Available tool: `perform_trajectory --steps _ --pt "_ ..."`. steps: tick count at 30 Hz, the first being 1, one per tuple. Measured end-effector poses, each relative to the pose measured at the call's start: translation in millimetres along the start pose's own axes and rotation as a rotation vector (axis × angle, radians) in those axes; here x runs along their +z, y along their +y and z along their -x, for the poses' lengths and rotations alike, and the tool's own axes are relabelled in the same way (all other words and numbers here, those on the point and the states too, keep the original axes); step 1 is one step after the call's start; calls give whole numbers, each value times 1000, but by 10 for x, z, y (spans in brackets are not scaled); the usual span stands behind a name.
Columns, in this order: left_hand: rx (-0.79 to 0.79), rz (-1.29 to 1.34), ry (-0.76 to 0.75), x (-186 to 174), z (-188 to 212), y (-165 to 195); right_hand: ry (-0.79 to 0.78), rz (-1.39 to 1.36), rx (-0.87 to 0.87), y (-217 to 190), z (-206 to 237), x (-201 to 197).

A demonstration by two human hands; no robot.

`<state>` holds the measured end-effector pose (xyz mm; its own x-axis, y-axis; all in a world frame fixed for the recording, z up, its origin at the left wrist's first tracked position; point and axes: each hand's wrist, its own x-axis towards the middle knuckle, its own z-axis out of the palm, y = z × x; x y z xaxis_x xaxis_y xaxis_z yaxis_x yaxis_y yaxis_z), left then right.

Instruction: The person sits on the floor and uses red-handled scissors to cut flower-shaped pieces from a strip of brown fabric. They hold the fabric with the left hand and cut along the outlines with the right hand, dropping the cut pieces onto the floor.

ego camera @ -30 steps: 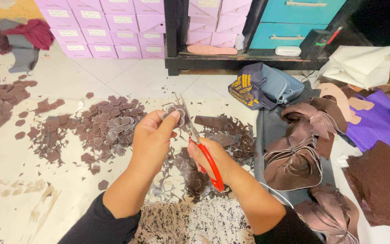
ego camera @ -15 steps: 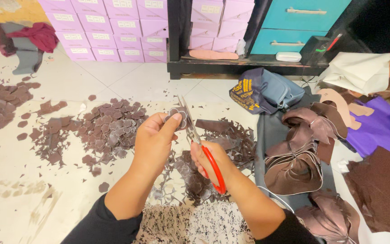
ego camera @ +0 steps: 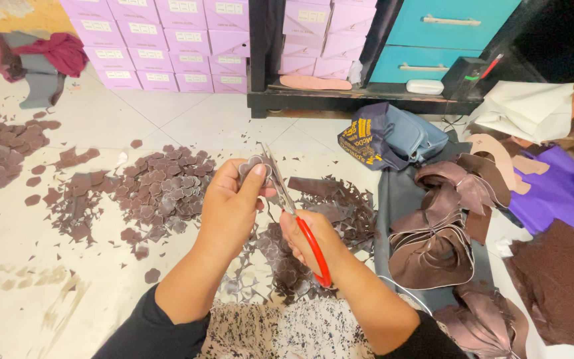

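Looking down, my left hand [ego camera: 230,206] pinches a small flower-shaped brown leather piece [ego camera: 252,166] above the tiled floor [ego camera: 167,113] while my right hand [ego camera: 310,242], closed through the red-handled scissors [ego camera: 293,213], trims its edge; next I'd probably turn the piece.

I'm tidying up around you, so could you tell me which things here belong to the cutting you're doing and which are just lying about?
In use:
- red-handled scissors in the right hand
- small brown piece in the left hand
- pile of cut brown shapes
- brown material strips

Lying about:
- blue bag
- lilac boxes
- maroon cloth
- purple sheet
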<state>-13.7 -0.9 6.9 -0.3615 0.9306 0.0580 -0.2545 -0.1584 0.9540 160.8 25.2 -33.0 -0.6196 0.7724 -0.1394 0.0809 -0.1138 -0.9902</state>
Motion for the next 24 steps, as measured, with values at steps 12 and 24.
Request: perform_trajectory --steps 12,24 --pt "-44 110 -5 67 21 -83 9 -111 -21 112 -57 12" --pt "26 -29 -30 84 48 -95 -73 -56 -174 250 -105 -64"
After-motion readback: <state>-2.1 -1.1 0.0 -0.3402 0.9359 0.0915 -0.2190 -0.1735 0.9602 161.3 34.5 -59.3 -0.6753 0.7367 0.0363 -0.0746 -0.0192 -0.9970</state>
